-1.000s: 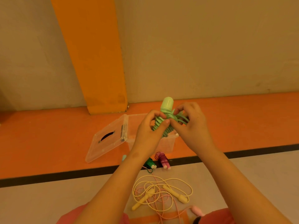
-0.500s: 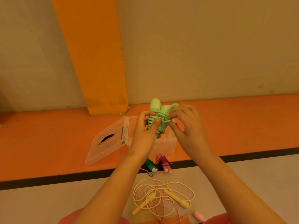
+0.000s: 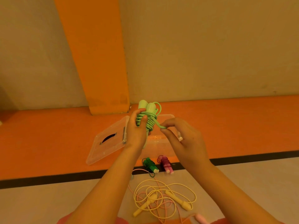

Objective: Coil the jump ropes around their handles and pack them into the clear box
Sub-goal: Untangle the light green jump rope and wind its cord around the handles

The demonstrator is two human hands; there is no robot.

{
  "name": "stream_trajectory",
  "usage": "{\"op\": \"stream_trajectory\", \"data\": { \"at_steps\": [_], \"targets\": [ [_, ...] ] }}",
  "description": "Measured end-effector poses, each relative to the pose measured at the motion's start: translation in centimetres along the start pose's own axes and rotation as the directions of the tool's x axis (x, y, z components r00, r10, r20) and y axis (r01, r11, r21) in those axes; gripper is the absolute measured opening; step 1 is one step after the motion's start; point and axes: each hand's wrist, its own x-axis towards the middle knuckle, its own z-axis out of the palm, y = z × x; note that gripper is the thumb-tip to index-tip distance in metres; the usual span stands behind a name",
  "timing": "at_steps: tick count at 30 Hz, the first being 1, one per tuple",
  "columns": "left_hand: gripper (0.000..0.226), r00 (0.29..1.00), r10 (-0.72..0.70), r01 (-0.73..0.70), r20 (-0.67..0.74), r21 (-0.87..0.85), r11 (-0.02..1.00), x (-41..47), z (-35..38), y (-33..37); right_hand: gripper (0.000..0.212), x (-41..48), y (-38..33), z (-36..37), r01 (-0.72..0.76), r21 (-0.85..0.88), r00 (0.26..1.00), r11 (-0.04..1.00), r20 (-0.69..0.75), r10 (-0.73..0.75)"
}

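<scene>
Light green jump rope [image 3: 146, 118] stands upright — handle ends up — in left hand [image 3: 135, 131].

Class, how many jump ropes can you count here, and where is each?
5. Light green rope in left hand; dark green rope, magenta rope coiled by the clear box; yellow rope, pink rope loose on the floor. More may be hidden.

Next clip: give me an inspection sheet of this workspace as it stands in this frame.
surface: orange floor, pale floor nearer, black stripe between.
job's things: light green rope coiled, in hand; clear box open, lid beside it; dark green rope and magenta rope coiled on floor; yellow rope and pink rope loose.
clutter: nothing seen.
grippers: left hand grips the coil; right hand pinches its free end.
cables: nothing seen.
surroundings: beige wall, orange pillar.
</scene>
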Motion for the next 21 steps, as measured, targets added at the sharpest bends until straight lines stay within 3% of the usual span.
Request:
{"op": "stream_trajectory", "data": {
  "at_steps": [7,12,21],
  "targets": [
    [0.02,0.995,-0.094,0.094,-0.012,-0.011,0.995,0.7,-0.3,-1.1,0.015,0.0,-0.6,-0.7,0.056,-0.062,0.998,0.997,-0.04,-0.058],
    [0.024,0.995,-0.096,0.096,-0.028,0.008,0.995,0.4,-0.1,-1.3,0.016,-0.3,-0.9,-0.7,0.093,-0.084,0.996,0.992,0.01,-0.093],
    [0.03,0.967,-0.207,0.23,0.149,-0.158,0.96,-0.7,-0.3,-0.7,0.007,-0.8,0.8,0.2,-0.183,0.047,0.977,0.982,0.116,0.177]
  ]
}}
